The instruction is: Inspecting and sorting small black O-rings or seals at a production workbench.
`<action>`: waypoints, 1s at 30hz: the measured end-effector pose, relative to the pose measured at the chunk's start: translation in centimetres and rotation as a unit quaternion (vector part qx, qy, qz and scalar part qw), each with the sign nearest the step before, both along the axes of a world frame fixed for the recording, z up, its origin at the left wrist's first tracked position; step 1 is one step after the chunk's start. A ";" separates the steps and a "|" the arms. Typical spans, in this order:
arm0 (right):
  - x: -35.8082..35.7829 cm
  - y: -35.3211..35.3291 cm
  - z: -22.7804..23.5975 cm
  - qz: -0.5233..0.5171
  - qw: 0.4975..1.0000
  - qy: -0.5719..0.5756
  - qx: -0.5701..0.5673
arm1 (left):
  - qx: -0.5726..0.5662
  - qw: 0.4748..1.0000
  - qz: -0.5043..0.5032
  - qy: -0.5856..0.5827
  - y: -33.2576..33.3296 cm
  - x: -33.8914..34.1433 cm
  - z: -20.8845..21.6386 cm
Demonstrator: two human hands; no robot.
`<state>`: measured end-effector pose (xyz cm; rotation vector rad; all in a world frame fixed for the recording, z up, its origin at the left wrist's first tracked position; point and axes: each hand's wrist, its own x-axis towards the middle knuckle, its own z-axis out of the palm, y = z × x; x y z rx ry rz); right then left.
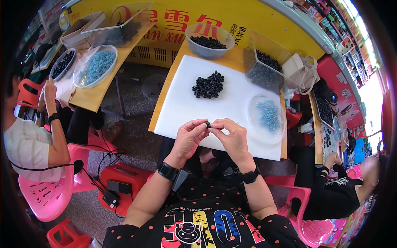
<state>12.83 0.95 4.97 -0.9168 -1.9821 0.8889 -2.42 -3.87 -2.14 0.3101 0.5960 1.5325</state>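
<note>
Above the near edge of a white board (173, 111), my two hands meet with their fingertips together. My left hand (189, 139) pinches a small black round part (207, 124) between thumb and fingers. Pressed up to that part from the other side is my right hand (231, 138), its thumb and fingertips closed; whatever lies between them is too small to make out. Farther off on the board lies a loose pile of black ring-like parts (208, 85). To the right, a shallow clear tray (252, 124) holds many small pale-blue translucent pieces (269, 115).
Behind the board stand a round tub (209, 51) of black parts and a clear bin (264, 76) of more. A white bag (302, 72) is at the right. People work at tables on both sides. A red stool (120, 182) with cables is at lower left.
</note>
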 end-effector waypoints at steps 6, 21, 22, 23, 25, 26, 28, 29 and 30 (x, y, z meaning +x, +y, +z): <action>0.7 0.9 0.3 0.047 0.995 -0.005 -0.089 | -0.003 0.999 -0.034 -0.027 0.0 -0.1 0.3; 1.7 0.6 -0.4 0.105 0.987 0.001 -0.119 | 0.074 0.989 -0.098 -0.087 0.1 0.4 -1.0; 1.6 0.5 -0.5 0.097 0.989 -0.001 -0.108 | 0.077 0.989 -0.097 -0.082 0.1 0.5 -1.2; 1.6 0.4 -0.7 0.089 0.992 -0.003 -0.093 | 0.079 0.989 -0.096 -0.076 0.0 0.6 -1.3; 1.6 0.3 -1.2 0.072 0.995 -0.005 -0.063 | 0.067 0.991 -0.092 -0.071 0.0 0.8 -1.3; 1.6 0.2 -1.2 0.067 0.996 -0.008 -0.062 | 0.060 0.992 -0.090 -0.069 0.0 0.8 -1.4; 1.4 0.1 -1.1 0.057 0.997 -0.015 -0.059 | 0.054 0.993 -0.087 -0.060 0.0 0.8 -1.6; 1.4 0.0 -1.2 0.051 0.997 -0.026 -0.054 | 0.050 0.993 -0.088 -0.057 -0.1 0.8 -1.7; 1.4 0.1 -1.2 0.046 0.997 -0.037 -0.048 | 0.048 0.994 -0.088 -0.054 0.0 0.8 -2.0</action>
